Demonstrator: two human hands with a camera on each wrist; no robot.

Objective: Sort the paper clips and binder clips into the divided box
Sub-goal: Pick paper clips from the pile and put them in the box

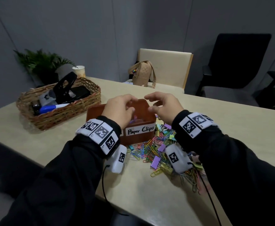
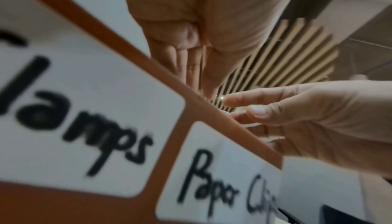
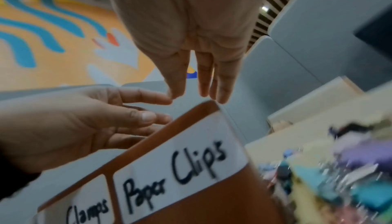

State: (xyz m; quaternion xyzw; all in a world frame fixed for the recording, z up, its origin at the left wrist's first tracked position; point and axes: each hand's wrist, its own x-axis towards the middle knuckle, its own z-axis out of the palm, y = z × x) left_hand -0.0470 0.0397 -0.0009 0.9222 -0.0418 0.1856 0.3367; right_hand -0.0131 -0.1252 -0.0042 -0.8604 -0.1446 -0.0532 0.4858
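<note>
Both hands hover above the divided box (image 1: pixel 138 128), a brown container standing on the table (image 1: pixel 149 193) directly in front of the person. The box front carries two white labels: "Clamps" (image 3: pixel 88 210) on the left compartment and "Paper Clips" (image 1: pixel 141 130) on the right. The labels face the person, so each compartment is identifiable at a glance during sorting.

The left hand (image 1: pixel 119 110) is held over the box opening. Its fingers are loosely curled downward, with thumb and fingertips apart. The wrist views show no item between them, so this grip appears empty. Purple items are visible inside the box below this hand; which compartment they occupy cannot be determined.

The right hand (image 1: pixel 163 106) is held over the right end of the box. Its fingers are relaxed and spread, thumb apart from the index finger, and nothing is held. Judged from posture alone, both hands are positioned as for a release over the box, or between picks.

The unsorted pile of paper clips and binder clips (image 1: pixel 163 154) lies on the table just to the right of the box, extending toward the person beneath the right forearm. Its position next to the box keeps each transfer short. A large share of the pile remains, so the task appears far from complete.

A wicker basket (image 1: pixel 58 110) holding a hole punch (image 1: pixel 65 88) stands to the left, well apart from the box.
</note>
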